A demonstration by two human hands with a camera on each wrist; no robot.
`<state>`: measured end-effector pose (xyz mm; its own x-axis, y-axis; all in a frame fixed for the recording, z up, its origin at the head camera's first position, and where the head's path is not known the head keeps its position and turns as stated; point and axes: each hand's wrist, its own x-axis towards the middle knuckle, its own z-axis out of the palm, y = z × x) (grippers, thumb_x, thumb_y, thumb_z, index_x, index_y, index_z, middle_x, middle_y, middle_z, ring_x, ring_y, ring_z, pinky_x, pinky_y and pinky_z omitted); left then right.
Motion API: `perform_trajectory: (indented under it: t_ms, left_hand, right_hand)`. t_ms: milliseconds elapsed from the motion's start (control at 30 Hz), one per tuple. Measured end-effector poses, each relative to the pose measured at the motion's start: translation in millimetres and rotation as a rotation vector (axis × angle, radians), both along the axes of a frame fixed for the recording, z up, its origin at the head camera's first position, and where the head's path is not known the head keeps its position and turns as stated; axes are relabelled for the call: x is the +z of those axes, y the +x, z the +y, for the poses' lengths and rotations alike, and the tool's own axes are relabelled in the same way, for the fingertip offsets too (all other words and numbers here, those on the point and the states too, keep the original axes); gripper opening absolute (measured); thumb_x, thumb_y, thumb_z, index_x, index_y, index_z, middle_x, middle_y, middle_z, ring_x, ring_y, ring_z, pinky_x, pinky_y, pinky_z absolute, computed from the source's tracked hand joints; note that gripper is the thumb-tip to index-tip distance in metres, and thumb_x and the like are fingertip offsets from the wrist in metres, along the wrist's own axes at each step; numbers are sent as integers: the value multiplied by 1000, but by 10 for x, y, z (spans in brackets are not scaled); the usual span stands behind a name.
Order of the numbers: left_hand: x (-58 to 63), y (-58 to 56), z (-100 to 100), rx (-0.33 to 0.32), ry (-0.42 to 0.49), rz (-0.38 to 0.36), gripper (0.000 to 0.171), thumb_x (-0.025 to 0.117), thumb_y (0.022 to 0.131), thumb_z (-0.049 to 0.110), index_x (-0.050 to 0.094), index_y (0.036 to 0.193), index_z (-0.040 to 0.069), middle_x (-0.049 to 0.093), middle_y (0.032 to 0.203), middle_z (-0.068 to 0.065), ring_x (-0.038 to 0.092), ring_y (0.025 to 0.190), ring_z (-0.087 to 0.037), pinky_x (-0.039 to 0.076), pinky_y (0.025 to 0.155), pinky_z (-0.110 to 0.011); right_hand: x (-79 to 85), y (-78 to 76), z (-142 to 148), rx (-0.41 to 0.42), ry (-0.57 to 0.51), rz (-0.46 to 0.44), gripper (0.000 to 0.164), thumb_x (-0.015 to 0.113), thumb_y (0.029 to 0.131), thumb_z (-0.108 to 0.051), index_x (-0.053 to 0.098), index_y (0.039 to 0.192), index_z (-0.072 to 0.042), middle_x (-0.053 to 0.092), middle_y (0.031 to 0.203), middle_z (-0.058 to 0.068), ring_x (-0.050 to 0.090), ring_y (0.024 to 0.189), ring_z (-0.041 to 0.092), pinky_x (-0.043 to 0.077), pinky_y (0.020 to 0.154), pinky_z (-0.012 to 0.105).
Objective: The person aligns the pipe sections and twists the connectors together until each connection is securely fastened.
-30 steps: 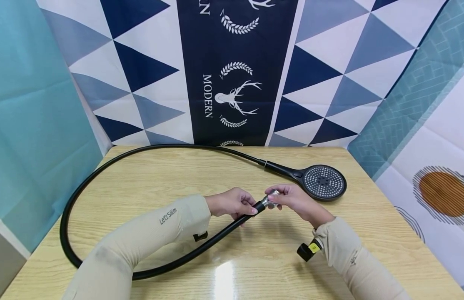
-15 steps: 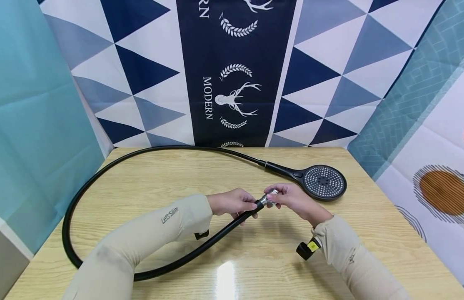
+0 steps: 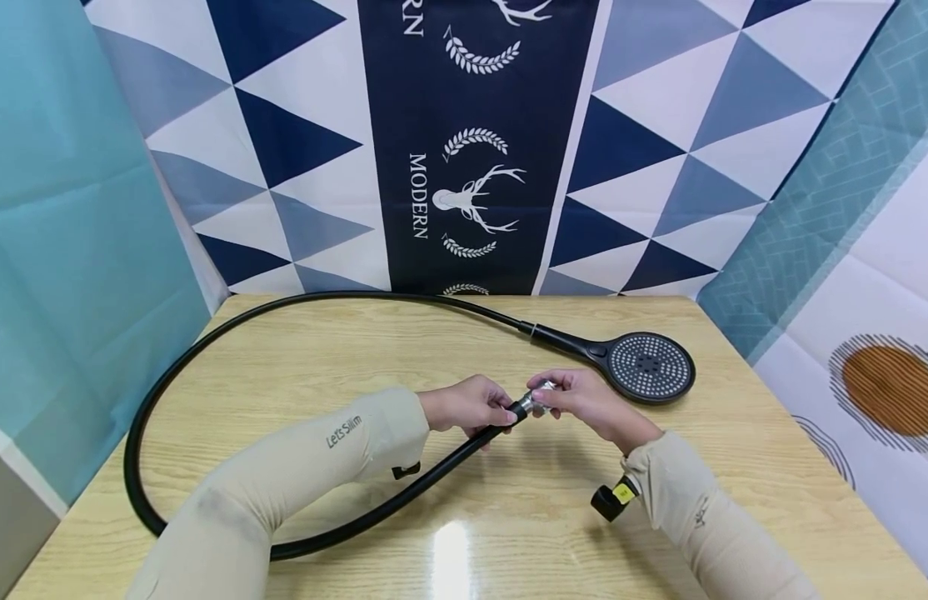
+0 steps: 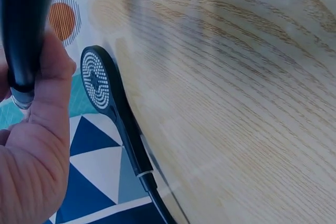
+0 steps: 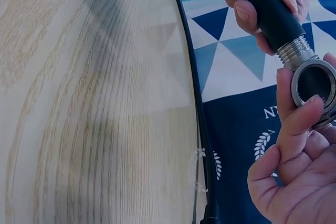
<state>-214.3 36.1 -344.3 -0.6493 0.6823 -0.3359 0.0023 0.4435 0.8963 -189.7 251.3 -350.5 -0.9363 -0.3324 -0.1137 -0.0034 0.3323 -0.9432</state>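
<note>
My left hand (image 3: 471,402) grips the end of a black shower hose (image 3: 441,469), with the thumb along its side. Beyond the hose's black end sleeve (image 5: 268,14) shows a silver threaded metal fitting (image 5: 295,52) with a round ring opening. Fingers and thumb of my right hand (image 3: 590,402) hold this fitting, in line with the hose. Whether the thread is part of the hose or of the fitting, I cannot tell. Both hands are above the table. The hose loops left and back to a black handheld shower head (image 3: 650,367), which lies face up behind my right hand.
A light wood table (image 3: 344,350) lies under everything. Patterned cloth (image 3: 464,200) hangs along its back edge, and a teal cloth (image 3: 82,208) hangs on the left. Small black devices, one with a yellow label (image 3: 624,492), sit at both wrists.
Both hands keep their hold on the hose end and the fitting, nearly in place. The head view shifts slightly; the left part of the hose loop has moved a little to the right.
</note>
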Motion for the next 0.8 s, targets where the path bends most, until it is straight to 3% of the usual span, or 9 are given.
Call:
perform_trajectory:
  t_ms: [133,367,567,800]
  left_hand:
    - [-8,-4,7,-4,-11,-8,20,55,98,7,62,106,-9,60,81,-8,55,55,-14,53,56,-29]
    - [21,-53,-62,-114,-43,-143,30,43,103,10,57,121,-9,66,84,-3,57,60,-15,48,58,-27]
    - [36,-63,-68,-100,-43,-93,27,47,102,10,60,114,-10,66,84,-3,59,60,-14,51,60,-27]
    - [9,-62,-39,-68,-32,-70,21,54,98,8,62,105,-10,63,83,-13,58,55,-13,50,55,-26]
  right_hand:
    - [-34,-20,12,14,1,-9,42,60,95,-14,49,122,18,67,80,-1,52,67,10,45,64,26]
    - [-88,-30,6,50,-3,-4,46,61,95,-13,47,123,20,65,79,-3,51,67,10,44,65,27]
    - [-85,-29,14,52,-8,0,45,59,96,-13,46,124,20,67,80,1,52,68,10,44,67,28]
    - [-69,-17,20,51,-13,2,43,59,95,-14,48,122,18,67,80,0,52,68,10,45,67,27]
